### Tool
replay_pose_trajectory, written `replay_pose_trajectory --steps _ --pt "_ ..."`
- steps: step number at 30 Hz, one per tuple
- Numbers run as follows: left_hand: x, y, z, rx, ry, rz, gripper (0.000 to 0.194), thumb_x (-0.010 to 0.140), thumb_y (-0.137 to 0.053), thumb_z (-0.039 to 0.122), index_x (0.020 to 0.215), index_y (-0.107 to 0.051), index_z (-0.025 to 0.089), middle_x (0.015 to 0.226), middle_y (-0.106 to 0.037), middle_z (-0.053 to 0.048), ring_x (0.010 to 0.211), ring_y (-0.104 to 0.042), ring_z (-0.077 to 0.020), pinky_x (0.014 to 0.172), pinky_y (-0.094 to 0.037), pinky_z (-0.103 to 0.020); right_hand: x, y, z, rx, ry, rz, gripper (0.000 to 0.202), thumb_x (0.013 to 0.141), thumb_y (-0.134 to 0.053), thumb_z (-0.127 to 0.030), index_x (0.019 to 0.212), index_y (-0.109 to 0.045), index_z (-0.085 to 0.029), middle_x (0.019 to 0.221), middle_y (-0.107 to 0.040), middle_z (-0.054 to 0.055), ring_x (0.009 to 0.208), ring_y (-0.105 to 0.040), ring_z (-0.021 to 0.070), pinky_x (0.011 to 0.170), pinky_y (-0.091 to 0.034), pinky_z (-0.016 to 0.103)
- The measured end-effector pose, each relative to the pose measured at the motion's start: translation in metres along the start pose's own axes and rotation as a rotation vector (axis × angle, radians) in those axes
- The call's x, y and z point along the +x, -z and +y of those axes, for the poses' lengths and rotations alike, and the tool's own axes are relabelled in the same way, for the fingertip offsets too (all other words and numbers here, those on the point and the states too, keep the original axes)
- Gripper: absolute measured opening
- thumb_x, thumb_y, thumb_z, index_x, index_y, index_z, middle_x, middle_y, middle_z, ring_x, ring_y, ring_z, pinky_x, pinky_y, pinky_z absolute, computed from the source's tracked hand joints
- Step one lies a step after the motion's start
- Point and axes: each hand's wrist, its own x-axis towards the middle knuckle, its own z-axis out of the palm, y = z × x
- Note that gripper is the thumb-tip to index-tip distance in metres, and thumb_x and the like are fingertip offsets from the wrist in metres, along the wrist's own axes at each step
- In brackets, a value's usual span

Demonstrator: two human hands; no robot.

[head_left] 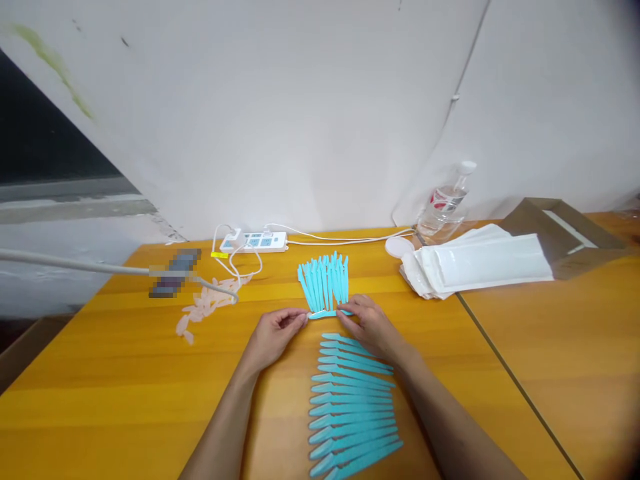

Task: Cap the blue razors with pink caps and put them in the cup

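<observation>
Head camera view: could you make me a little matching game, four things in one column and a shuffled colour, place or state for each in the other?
1. single blue stick
2. power strip
3. bottle
4. scattered pieces

A. clear, with a white cap
B. pale pink
C. at the fingers of the left hand and right hand
D. white, with a plug in it

Pairs: 1-C, 2-D, 3-A, 4-B

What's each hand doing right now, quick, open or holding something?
Left hand: closed, fingertips pinching the left end of a blue stick.
Right hand: closed, holding the same stick nearer its right end.
</observation>
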Motion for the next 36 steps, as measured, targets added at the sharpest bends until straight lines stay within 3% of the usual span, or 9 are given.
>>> replay_pose_trajectory --steps 5,10,15,21,26,28,31,34,36 --pt "-0.001 -0.001 0.004 0.046 -0.014 -0.014 0.036 0.086 -0.064 0.047 0.101 -0.075 0.016 0.095 -0.077 -0.006 0.087 -0.069 -0.0201 0.080 -0.054 -0.029 -0.001 0.001 -0.001 -0.005 -0.007 -0.016 0.022 0.097 -0.054 -0.028 0.103 -0.073 -0.018 0.092 -0.066 0.008 0.092 -0.059 0.0201 0.086 -0.047 0.032" --pt "-0.001 -0.013 0.009 0.104 -0.051 -0.069 0.035 0.089 -0.061 0.045 0.103 -0.075 0.017 0.096 -0.077 -0.006 0.087 -0.069 -0.0213 0.077 -0.054 -0.029 0.000 -0.001 -0.008 -0.066 0.033 -0.057 0.022 0.097 -0.054 -0.028 0.103 -0.073 -0.018 0.089 -0.065 0.008 0.089 -0.059 0.0203 0.084 -0.048 0.032" --pt "0.001 -0.030 0.008 0.263 -0.203 -0.046 0.028 0.095 -0.054 0.038 0.104 -0.074 0.020 0.098 -0.076 -0.005 0.087 -0.069 -0.0195 0.079 -0.052 -0.029 0.000 0.013 -0.015 -0.142 0.028 -0.185 0.027 0.098 -0.050 -0.026 0.089 -0.074 -0.019 0.082 -0.066 0.007 0.082 -0.061 0.0194 0.077 -0.045 0.029" --pt "0.001 -0.047 0.011 0.636 -0.511 -0.099 0.026 0.099 -0.049 0.028 0.110 -0.072 0.023 0.108 -0.074 -0.006 0.102 -0.064 -0.0207 0.094 -0.046 -0.037 -0.003 0.044 -0.015 -0.134 -0.198 -0.366 0.037 0.093 -0.053 -0.031 0.063 -0.070 -0.016 0.069 -0.070 0.005 0.062 -0.057 0.0132 0.059 -0.034 0.023" --pt "-0.015 -0.062 0.020 0.771 -0.617 -0.271 0.046 0.097 -0.050 0.044 0.140 -0.053 0.028 0.145 -0.054 -0.006 0.137 -0.044 -0.0269 0.113 -0.033 -0.048 -0.007 0.059 -0.009 -0.055 -0.244 -0.490 0.045 0.092 -0.048 -0.037 0.058 -0.066 -0.015 0.062 -0.072 0.006 0.053 -0.051 0.0128 0.050 -0.025 0.024" --pt "-0.024 -0.067 0.021 0.815 -0.627 -0.357 0.056 0.095 -0.048 0.054 0.146 -0.045 0.030 0.154 -0.044 -0.005 0.145 -0.034 -0.0294 0.117 -0.025 -0.053 -0.005 0.064 -0.002 -0.081 -0.275 -0.467 0.040 0.091 -0.050 -0.037 0.062 -0.068 -0.017 0.065 -0.073 0.005 0.056 -0.056 0.0144 0.051 -0.028 0.025" --pt "-0.033 -0.071 0.019 0.841 -0.623 -0.421 0.060 0.095 -0.044 0.059 0.148 -0.041 0.031 0.159 -0.036 -0.005 0.148 -0.028 -0.0304 0.120 -0.019 -0.056 0.007 0.063 0.010 -0.184 -0.384 -0.306 0.032 0.090 -0.052 -0.035 0.074 -0.074 -0.018 0.076 -0.075 0.006 0.066 -0.065 0.0172 0.058 -0.036 0.025" --pt "-0.037 -0.072 0.018 0.835 -0.618 -0.449 0.060 0.095 -0.043 0.059 0.149 -0.040 0.031 0.160 -0.034 -0.005 0.149 -0.025 -0.0309 0.120 -0.016 -0.057 0.027 0.050 0.018 -0.271 -0.513 -0.139 0.030 0.090 -0.053 -0.038 0.086 -0.075 -0.017 0.087 -0.077 0.010 0.080 -0.069 0.0209 0.067 -0.042 0.026" --pt "-0.038 -0.070 0.021 0.819 -0.623 -0.474 0.061 0.095 -0.044 0.059 0.149 -0.039 0.032 0.160 -0.032 -0.004 0.149 -0.024 -0.0312 0.120 -0.016 -0.058 0.042 0.037 0.020 -0.297 -0.557 -0.100 0.033 0.089 -0.054 -0.042 0.093 -0.075 -0.016 0.095 -0.077 0.013 0.089 -0.070 0.0246 0.072 -0.044 0.028"
